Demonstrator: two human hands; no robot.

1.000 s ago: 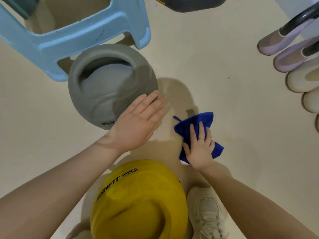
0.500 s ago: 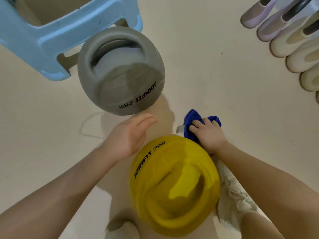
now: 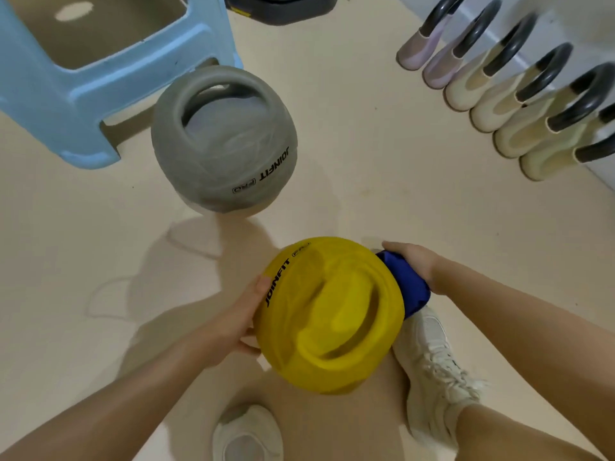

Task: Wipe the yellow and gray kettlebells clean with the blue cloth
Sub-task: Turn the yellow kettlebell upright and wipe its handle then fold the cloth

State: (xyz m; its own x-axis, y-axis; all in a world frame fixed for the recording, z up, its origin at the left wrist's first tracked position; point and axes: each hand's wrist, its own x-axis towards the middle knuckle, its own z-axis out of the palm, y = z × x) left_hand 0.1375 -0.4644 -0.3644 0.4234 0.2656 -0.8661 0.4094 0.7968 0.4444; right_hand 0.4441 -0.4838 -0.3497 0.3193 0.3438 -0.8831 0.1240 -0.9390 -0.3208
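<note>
The yellow kettlebell [image 3: 329, 314] sits on the floor between my feet, handle slot facing up. My left hand [image 3: 239, 317] rests against its left side, thumb on top by the black lettering and fingers under its curve. My right hand [image 3: 412, 264] presses the bunched blue cloth [image 3: 406, 284] against the kettlebell's upper right side. The gray kettlebell [image 3: 223, 141] stands untouched farther back, next to the stool.
A light blue plastic stool [image 3: 83, 81] stands at the back left. A row of pastel kettlebells with dark handles [image 3: 519, 94] lines the right wall. A dark object [image 3: 283, 8] lies at the top edge. My white shoes [image 3: 436, 364] flank the yellow kettlebell.
My left hand left the gray kettlebell and now rests on the yellow one. My right hand picked the cloth off the floor and brought it against the yellow kettlebell's side.
</note>
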